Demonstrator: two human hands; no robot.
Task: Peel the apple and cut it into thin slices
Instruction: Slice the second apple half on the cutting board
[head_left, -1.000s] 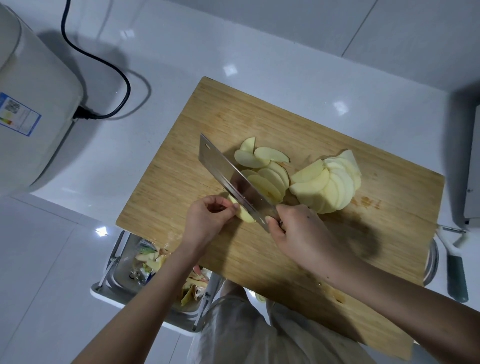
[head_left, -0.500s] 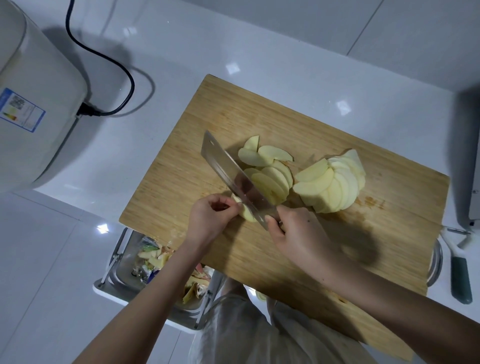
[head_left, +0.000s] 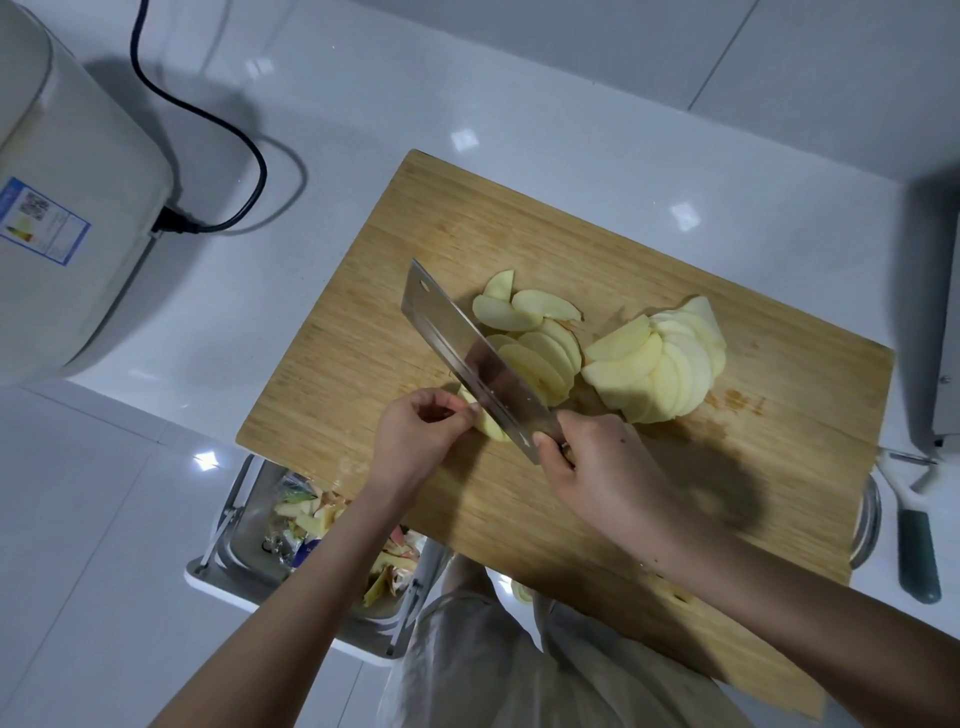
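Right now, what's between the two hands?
The cleaver, its blade against the apple piece the left hand pinches; the right hand grips it. Head view.

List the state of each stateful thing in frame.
left hand: pinches apple piece on the board
right hand: grips cleaver handle
cleaver: blade leaning, edge at apple piece
apple piece: peeled, not yet sliced
apple slices: cut, fanned in two piles
bin: open, holds peel scraps
power cord: plugged into appliance
peeler: lying idle on counter
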